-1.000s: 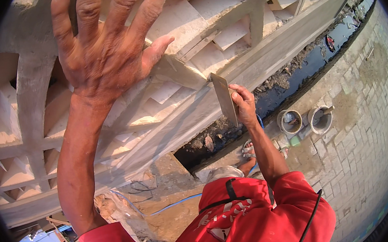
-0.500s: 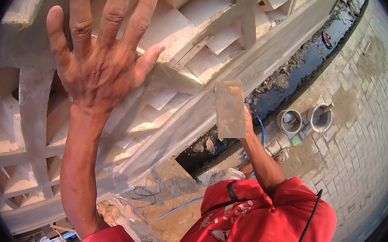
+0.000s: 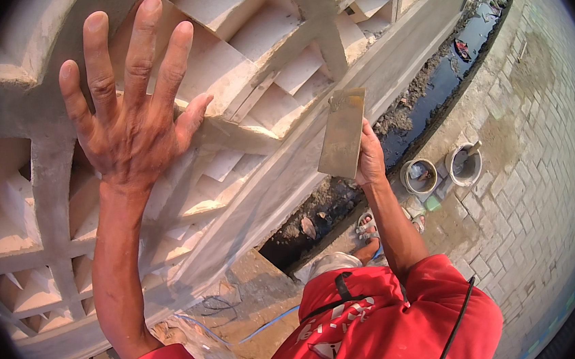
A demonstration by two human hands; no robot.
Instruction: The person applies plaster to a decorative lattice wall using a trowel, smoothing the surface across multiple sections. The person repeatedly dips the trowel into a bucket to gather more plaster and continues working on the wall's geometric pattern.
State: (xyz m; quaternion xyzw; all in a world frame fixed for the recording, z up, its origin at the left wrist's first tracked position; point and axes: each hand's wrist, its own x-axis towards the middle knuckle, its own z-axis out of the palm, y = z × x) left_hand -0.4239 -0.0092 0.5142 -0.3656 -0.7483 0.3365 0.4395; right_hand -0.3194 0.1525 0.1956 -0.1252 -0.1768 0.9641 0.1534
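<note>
With its fingers spread wide, my left hand (image 3: 133, 118) lies against or just before the pale lattice wall (image 3: 52, 190), holding nothing. My right hand (image 3: 370, 155) is wrapped round a flat rectangular plastering trowel (image 3: 344, 133), whose metal blade faces up toward me and hides the handle and most of the fingers. A brown smear marks the upper part of the blade. The trowel is tilted beside the smooth lower band of the wall (image 3: 388, 75); whether it touches the wall I cannot tell.
A ditch of dark water (image 3: 424, 99) runs along the wall's foot. Beyond it, two buckets, one with murky contents (image 3: 419, 177) and one holding a tool (image 3: 464, 165), stand on grey paving (image 3: 529, 206). A blue hose (image 3: 266, 326) lies near my feet.
My right hand has turned the trowel, so its blade now leans with its top to the right. The left hand shows lower in view, its fingers still spread. The whole view has shifted slightly.
</note>
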